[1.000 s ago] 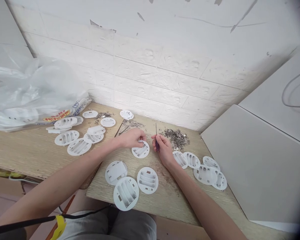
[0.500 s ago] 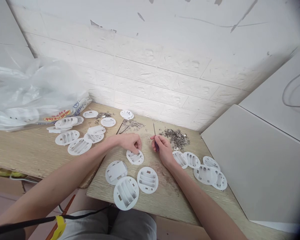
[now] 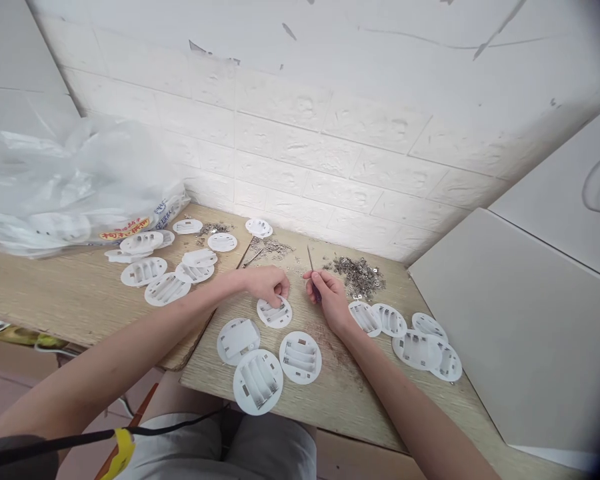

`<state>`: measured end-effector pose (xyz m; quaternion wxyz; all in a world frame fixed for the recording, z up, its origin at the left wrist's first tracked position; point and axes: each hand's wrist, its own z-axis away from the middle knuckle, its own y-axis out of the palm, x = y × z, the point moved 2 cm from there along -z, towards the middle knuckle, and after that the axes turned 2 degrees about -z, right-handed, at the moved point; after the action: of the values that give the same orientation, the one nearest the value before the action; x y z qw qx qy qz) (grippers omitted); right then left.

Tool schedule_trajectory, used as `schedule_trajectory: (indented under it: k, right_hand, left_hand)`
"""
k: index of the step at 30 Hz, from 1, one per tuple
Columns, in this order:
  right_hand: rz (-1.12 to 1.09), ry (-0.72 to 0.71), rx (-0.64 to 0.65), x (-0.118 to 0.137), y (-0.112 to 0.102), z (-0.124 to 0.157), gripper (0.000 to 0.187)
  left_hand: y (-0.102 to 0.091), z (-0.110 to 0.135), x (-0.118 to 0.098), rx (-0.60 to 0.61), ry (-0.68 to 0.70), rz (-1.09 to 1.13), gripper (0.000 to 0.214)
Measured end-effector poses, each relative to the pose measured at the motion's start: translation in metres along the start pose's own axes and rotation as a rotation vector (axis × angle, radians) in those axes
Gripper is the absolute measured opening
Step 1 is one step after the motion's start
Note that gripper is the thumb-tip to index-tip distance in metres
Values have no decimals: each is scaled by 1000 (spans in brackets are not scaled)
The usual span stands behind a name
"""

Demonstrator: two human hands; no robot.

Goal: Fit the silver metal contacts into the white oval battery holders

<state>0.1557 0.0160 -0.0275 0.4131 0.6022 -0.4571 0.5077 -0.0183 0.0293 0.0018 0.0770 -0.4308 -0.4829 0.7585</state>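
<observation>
Shifted nearer, the round, white, grooved disc (image 3: pixel 276 316) is held by the left grip (image 3: pixel 269 283)

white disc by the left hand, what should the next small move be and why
Probably lower the tip of the thin-shafted tool toward the white disc: the left hand has its fingers at the disc's far edge, while the tool, gripped in the right hand, points toward the wall, its tip apart from the disc.

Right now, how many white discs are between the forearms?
4: upper disc at the left hand, left disc, right disc, front disc; any beneath would be hidden.
</observation>
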Motion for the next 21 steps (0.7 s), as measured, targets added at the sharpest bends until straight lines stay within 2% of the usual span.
schedule_trajectory:
  k: [4,7,13,15,17,19,21]
  right_hand:
    - [6,-2,9,1,1,1,33]
    - [-1,3,7,0,0,1,33]
    - [-49,13,-10,-2,-3,-3,31]
    - [-98,19,-42,-4,-4,-6,31]
    - [-139,21,-75,-7,-5,-8,31]
    - [-154,-15,-108,-10,-7,-10,33]
    - [-102,-71,-121,-13,-11,-15,34]
  left_hand:
    - [5,3,6,-37,44,26,15]
    - [5,6,9,-96,21,96,15]
    - [-6,16,2,-236,42,556,14]
    - [-13,17,-9,-322,27,671,16]
    - [-19,13,-28,-401,17,697,16]
    - [-25,3,-55,-397,45,675,13]
    - [-27,-14,-84,-306,43,629,11]
